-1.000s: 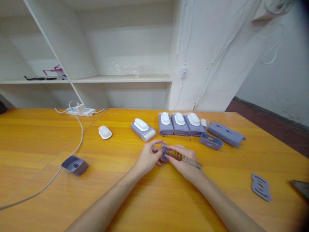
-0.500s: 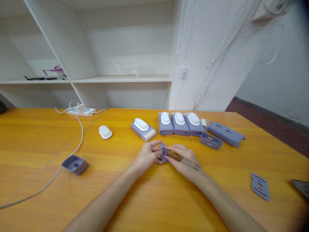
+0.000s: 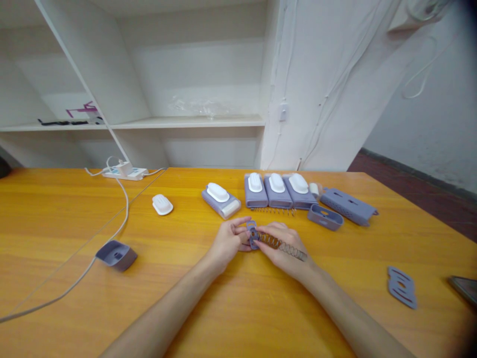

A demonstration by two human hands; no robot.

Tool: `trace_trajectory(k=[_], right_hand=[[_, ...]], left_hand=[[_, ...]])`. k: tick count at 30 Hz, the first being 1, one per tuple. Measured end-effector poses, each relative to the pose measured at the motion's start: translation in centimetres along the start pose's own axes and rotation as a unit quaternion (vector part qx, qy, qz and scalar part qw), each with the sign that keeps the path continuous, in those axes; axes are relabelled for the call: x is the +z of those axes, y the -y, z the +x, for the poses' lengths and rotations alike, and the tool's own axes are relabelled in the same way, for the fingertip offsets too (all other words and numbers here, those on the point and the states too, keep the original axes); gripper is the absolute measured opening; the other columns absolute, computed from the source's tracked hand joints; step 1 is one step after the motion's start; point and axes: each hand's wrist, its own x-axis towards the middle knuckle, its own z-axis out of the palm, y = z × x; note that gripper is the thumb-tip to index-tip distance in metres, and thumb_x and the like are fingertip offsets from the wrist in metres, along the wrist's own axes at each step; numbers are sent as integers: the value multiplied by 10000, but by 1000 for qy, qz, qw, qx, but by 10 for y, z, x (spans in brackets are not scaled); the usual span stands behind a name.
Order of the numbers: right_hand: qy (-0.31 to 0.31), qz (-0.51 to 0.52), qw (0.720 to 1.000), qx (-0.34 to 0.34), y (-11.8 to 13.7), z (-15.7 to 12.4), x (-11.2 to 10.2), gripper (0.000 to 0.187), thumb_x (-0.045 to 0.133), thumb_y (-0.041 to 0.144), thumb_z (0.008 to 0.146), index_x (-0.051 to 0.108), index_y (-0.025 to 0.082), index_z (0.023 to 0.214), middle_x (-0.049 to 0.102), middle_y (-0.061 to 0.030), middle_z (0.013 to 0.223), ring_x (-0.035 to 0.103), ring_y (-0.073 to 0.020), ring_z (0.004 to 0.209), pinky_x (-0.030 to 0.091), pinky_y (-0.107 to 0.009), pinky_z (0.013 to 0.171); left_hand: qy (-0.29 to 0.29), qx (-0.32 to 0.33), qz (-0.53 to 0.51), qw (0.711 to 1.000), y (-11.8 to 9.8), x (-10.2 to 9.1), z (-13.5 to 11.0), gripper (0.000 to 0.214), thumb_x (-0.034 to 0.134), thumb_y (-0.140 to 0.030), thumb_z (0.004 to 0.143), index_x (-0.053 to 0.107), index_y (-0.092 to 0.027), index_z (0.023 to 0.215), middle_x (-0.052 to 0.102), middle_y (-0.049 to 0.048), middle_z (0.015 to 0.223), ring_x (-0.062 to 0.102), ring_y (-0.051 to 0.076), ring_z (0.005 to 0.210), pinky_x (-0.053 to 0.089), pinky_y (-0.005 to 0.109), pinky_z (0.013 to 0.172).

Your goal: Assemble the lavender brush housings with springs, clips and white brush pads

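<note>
Between both hands is a small grey-purple plastic plate (image 3: 252, 227) with a round hole, standing on edge. My left hand (image 3: 228, 243) is closed on its left side with thumb and fingers. From the plate a long metal coil spring (image 3: 286, 247) runs to the right, over the back of my right hand (image 3: 285, 256). My right hand's fingers pinch the spring's end against the plate's middle; the exact contact is partly hidden by the fingers. Just beyond the hands, a row of small screws (image 3: 274, 212) lies on the wooden table (image 3: 238, 318).
Behind are several purple boxes with white tops (image 3: 255, 191). To the right lie a purple ring-like shell (image 3: 325, 219), a long perforated housing (image 3: 348, 206) and a flat plate (image 3: 402, 287). On the left are a purple cup (image 3: 117, 255), a white cap (image 3: 162, 204) and a power strip (image 3: 126, 171) with cable.
Almost nothing differs. Both hands keep their hold on the plate and the spring, with only a very slight shift of the fingers and the view.
</note>
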Motion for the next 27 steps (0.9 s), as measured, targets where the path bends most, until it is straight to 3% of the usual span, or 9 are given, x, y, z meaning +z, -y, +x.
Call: trace_trajectory(k=[19,27], right_hand=[[47,23,999,-6,-1,1,-4,318,611,206,780,619,308,1081,648,-46,965,619,-213,881,508,-343,801],[-17,12,997,76,8,2,2,234,668,241,720,669,253,955,685,-30,907,638,-204,832,506,-354,780]], left_hand=[[-18,8,-50,999,-1,6,-2,566,674,-77,685,467,-77,1213,689,137,908,657,157,677,545,283,637],[-9,-33,-16,999,-1,0,-1,544,626,-75,681,480,-92,1205,686,135,916,657,150,629,531,245,574]])
